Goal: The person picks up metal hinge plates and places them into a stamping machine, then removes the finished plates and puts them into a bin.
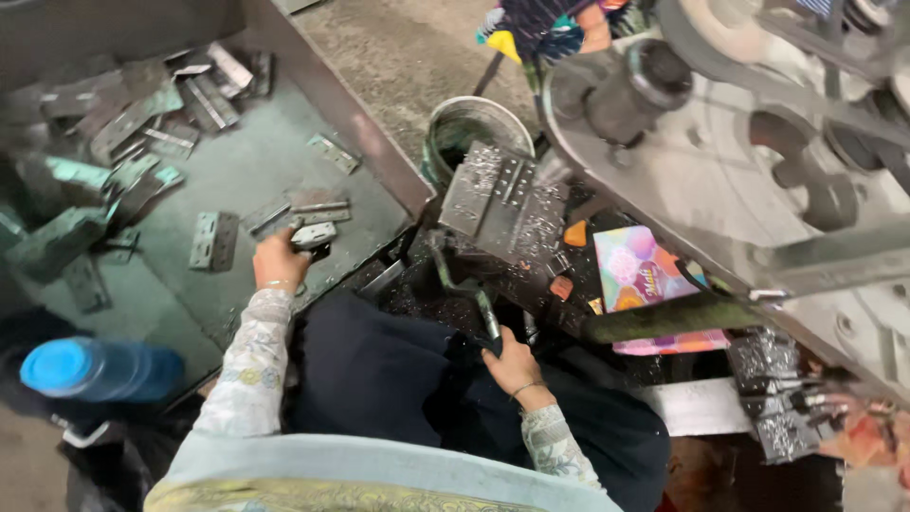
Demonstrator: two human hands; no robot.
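Metal hinge plate at the near edge of the green tray, clamped in the left hand; loose hinge plates scattered beyond; right hand closed around a lever handle below the press bed; metal bucket behind; blue bottle at lower left.

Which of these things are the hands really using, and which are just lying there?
In use:
left hand on a flat grey metal hinge plate on the green metal tray
right hand on a dark bent lever handle

Lying about:
blue plastic bottle
pink patterned packet
round grey metal bucket
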